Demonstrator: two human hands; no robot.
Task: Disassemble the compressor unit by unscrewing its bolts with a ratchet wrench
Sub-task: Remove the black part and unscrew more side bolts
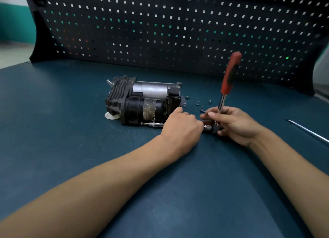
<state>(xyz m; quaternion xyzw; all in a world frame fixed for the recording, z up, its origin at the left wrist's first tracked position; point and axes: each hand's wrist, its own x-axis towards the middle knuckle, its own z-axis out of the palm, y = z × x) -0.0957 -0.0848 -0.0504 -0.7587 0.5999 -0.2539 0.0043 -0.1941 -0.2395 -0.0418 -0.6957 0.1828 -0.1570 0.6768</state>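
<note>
The compressor unit (142, 100), black and silver, lies on its side on the blue bench. A ratchet wrench (229, 77) with a red and black handle stands upright to its right. My right hand (233, 123) grips its metal shaft just above the head. A long extension bar with a socket (154, 124) runs flat from the wrench head to the compressor's near lower edge. My left hand (181, 129) is closed over the middle of that bar, beside the compressor's right end.
Several loose bolts (201, 105) lie on the bench (71, 148) right of the compressor. A white disc (111, 116) sits under its left end. A thin metal rod (309, 130) lies at the far right. A dark pegboard (160, 23) stands behind.
</note>
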